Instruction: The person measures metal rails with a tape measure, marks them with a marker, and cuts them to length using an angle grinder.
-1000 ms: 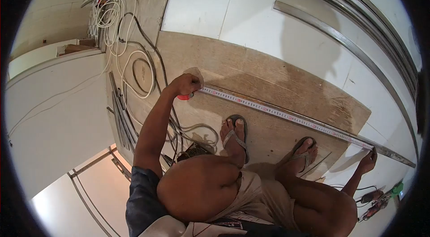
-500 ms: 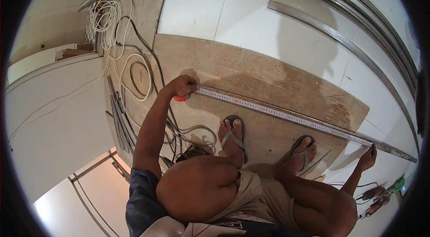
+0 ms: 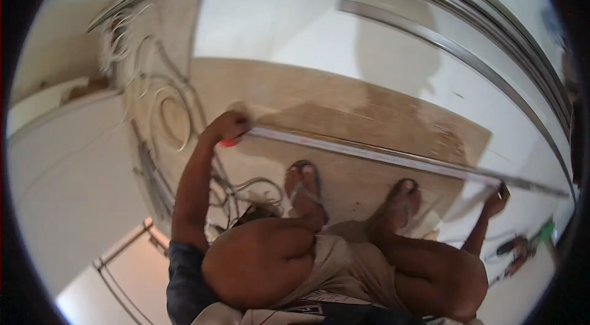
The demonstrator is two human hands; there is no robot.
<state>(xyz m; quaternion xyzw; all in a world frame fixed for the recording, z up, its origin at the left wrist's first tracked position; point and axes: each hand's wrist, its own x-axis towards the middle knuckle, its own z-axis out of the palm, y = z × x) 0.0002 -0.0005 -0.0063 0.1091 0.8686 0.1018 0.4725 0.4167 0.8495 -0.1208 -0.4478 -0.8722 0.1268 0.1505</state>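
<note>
The view is blurred by head motion. My left hand grips the red case of a tape measure on a plywood sheet. The tape blade runs from it to the right along a metal strip. My right hand pinches the blade's far end near the right edge of the plywood. I squat with both feet in sandals on the sheet, just below the blade.
Coils of white and grey cable lie left of the plywood. A long metal rail crosses the white floor beyond it. Red and green hand tools lie at the lower right. A white panel stands at left.
The camera swung, blurring the picture and shifting everything left. Both hands keep their hold on the stretched tape; the blade lies as before.
</note>
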